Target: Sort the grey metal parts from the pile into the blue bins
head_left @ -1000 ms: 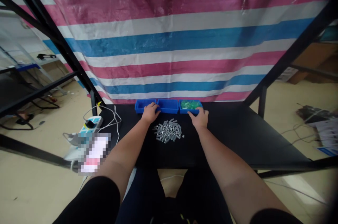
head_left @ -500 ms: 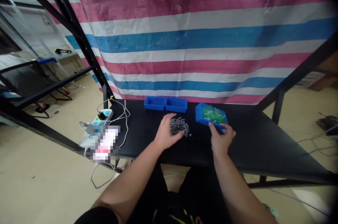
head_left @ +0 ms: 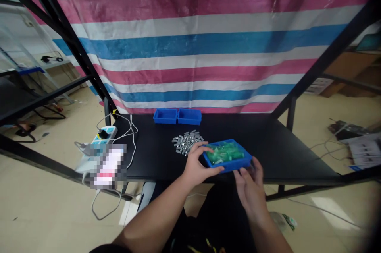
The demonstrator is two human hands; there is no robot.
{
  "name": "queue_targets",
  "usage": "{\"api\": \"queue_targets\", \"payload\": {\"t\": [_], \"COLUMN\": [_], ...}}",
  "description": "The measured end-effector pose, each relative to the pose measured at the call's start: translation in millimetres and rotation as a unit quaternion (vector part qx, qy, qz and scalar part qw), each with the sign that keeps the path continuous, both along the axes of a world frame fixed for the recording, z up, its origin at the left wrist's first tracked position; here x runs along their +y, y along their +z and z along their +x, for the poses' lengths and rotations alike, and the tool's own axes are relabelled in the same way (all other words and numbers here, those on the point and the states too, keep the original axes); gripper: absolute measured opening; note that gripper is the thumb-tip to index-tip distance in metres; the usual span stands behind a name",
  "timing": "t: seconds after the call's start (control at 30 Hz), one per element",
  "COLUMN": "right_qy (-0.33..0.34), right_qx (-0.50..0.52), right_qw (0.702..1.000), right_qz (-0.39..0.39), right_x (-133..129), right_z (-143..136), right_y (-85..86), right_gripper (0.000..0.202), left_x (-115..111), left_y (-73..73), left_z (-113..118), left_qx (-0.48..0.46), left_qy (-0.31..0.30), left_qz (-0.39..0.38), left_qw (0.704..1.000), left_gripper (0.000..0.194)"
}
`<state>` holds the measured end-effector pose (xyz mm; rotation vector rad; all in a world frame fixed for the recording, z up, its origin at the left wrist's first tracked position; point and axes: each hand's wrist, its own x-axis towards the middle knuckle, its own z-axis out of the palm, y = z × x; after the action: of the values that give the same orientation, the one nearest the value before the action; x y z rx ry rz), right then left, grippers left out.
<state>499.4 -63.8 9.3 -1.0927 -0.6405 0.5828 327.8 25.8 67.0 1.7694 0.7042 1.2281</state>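
Metal pieces near held tray, blue bins behind, power strip

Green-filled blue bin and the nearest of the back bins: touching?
Apart. The head view shows black tabletop between the green-filled bin and the nearest back bin.

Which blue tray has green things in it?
The near tray, between left hand and right hand; the other two trays stand side by side behind the metal pieces, showing no green.
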Motion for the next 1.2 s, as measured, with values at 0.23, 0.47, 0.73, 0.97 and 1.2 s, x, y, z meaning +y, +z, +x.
{"api": "queue_targets", "payload": {"t": [0.23, 0.47, 0.73, 0.97, 1.2], "right_qy": [0.250, 0.219, 0.222, 0.250, 0.238], "right_qx": [0.091, 0.076, -0.051, -0.293, -0.285], "right_qw": [0.964, 0.973, 0.973, 0.923, 0.928], "right_qz": [0.005, -0.009, -0.032, -0.011, 0.019], "right_x": [-0.7, 27.8, 83.2, 115.7, 123.0], "right_z": [-25.4, 10.8, 19.0, 5.8, 7.3], "right_y": [-11.1, -24.1, 5.9, 23.0, 13.6], "right_gripper": [0.071, 0.064, 0.084, 0.100, 0.087], "left_x": [-18.5, 18.4, 80.3, 85.3, 87.1], "left_y": [3.5, 1.3, -40.0, -54.0, -56.9], "left_z": [9.7, -45.5, -89.8, -88.7, -88.7], "left_qx": [-0.038, 0.157, 0.337, 0.355, 0.328], "left_qy": [-0.061, 0.018, 0.083, 0.096, 0.118], "left_qz": [0.003, 0.120, 0.069, 0.081, 0.073], "left_qw": [0.997, 0.980, 0.935, 0.926, 0.935], "left_gripper": [0.054, 0.081, 0.144, 0.151, 0.139]}}
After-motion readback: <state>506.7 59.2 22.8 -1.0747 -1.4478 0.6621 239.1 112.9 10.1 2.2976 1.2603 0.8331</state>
